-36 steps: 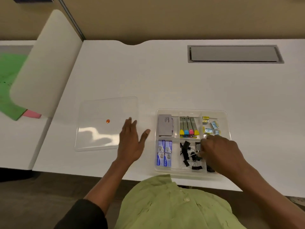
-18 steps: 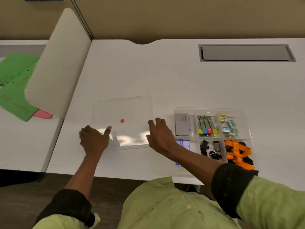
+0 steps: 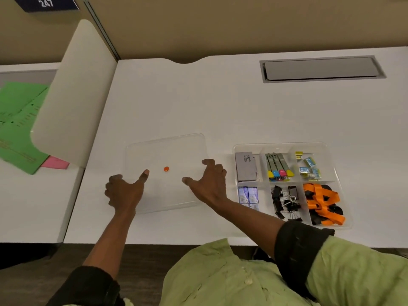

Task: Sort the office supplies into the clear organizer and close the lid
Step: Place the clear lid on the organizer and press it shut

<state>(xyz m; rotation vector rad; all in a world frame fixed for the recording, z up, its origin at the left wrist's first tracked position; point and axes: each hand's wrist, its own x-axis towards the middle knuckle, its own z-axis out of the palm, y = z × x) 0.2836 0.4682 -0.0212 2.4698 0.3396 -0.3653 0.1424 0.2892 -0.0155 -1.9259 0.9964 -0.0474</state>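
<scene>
Lid [image 3: 172,151] edges sit hidden inside both gripping hands [image 3: 123,193] [image 3: 209,184].

The right forearm [image 3: 247,214] covers part of the organizer [image 3: 280,143] — some blue boxes [image 3: 248,194] too.

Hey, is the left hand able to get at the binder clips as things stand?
Probably not easily: the left hand is at the left edge of the lid, and the right forearm lies between it and the binder clips in the organizer.

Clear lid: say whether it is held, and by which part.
Both hands hold the clear lid: left hand pinches its left edge, right hand its right edge, thumbs on top.
</scene>
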